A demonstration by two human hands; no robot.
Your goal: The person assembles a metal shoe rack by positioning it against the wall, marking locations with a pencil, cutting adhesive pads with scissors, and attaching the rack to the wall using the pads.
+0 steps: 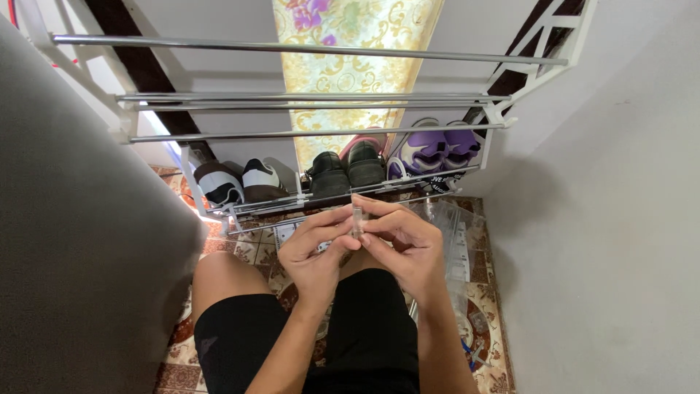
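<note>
My left hand [315, 252] and my right hand [407, 244] meet in front of me, above my knees. Between their fingertips they pinch a small clear plastic piece [357, 221], held upright. Both hands grip it, the left from the left side, the right from above and the right. Just beyond the hands stands a white metal shoe rack [313, 133] with chrome bars.
On the rack's lowest shelf sit brown-and-white shoes [237, 182], black shoes [346, 171] and purple sandals [437, 146]. A clear plastic bag [456, 241] and a paper sheet lie on the patterned tile floor. A grey surface stands close on the left, a white wall on the right.
</note>
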